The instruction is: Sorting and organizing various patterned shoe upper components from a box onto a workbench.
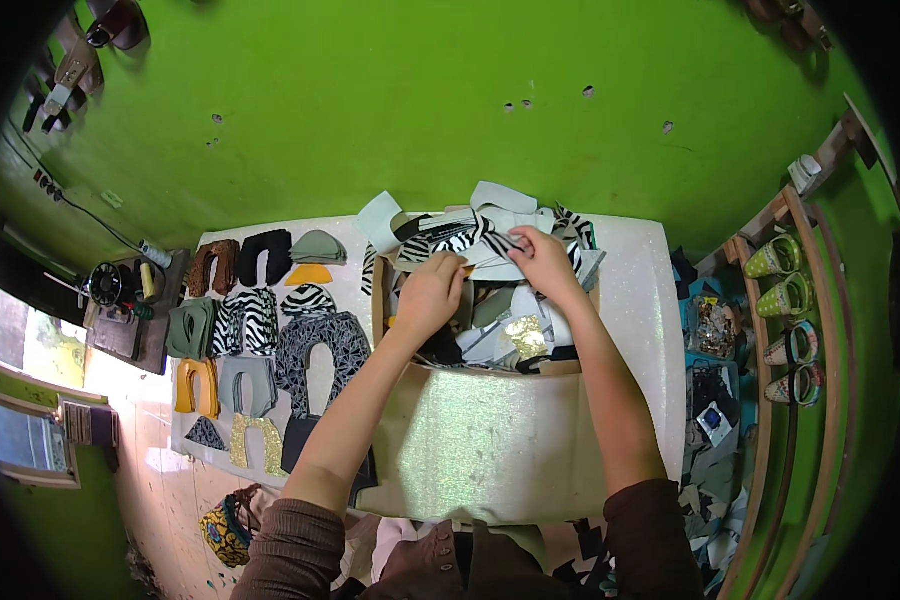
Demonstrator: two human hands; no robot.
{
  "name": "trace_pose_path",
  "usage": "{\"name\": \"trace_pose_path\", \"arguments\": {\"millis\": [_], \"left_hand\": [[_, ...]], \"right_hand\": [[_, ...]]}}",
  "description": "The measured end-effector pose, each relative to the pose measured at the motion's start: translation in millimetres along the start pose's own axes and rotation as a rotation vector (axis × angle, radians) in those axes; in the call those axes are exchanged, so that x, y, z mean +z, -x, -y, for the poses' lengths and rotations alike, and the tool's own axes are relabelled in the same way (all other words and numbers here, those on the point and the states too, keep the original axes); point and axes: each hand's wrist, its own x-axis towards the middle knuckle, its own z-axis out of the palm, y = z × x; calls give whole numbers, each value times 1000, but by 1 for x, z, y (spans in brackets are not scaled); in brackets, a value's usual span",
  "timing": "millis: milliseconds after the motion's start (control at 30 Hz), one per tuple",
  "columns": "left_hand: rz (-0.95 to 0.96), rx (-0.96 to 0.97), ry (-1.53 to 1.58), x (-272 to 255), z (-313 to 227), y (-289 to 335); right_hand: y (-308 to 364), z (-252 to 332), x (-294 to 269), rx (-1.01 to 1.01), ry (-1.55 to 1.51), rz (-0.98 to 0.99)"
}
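Note:
A cardboard box (592, 300) stands on the table, heaped with offcuts of sheet material in white, grey, black, gold and zebra stripe. My right hand (548, 264) is closed over the far part of the heap, pinching a zebra-striped strip (490, 238). Just left of it, my left hand (432, 292) is curled at the striped scraps; its fingertips are partly hidden, so what they grip is unclear. White pieces (505, 197) stick up beyond the box's far edge. A shiny gold scrap (526, 337) lies in the near part of the box.
Stacks of cut shapes cover the table's left side, among them zebra-striped (245, 322), yellow (196, 387) and dark patterned (322, 345) ones. A sewing machine (110, 285) stands farther left. Bins of scraps (712, 330) and a wooden rack with shoes (775, 257) line the right.

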Motion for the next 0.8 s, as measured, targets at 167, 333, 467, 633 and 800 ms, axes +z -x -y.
{"name": "trace_pose_path", "arguments": {"millis": [167, 333, 467, 633, 800], "left_hand": [[-214, 86, 164, 10, 5, -5], [198, -106, 281, 19, 7, 10], [198, -158, 275, 23, 14, 22], [170, -284, 364, 15, 10, 20], [163, -403, 514, 22, 28, 25]], "right_hand": [[19, 24, -6, -165, -262, 167], [44, 13, 4, -297, 8, 97], [53, 16, 0, -355, 23, 30], [49, -1, -22, -150, 268, -327], [39, -30, -29, -93, 470, -389]]}}
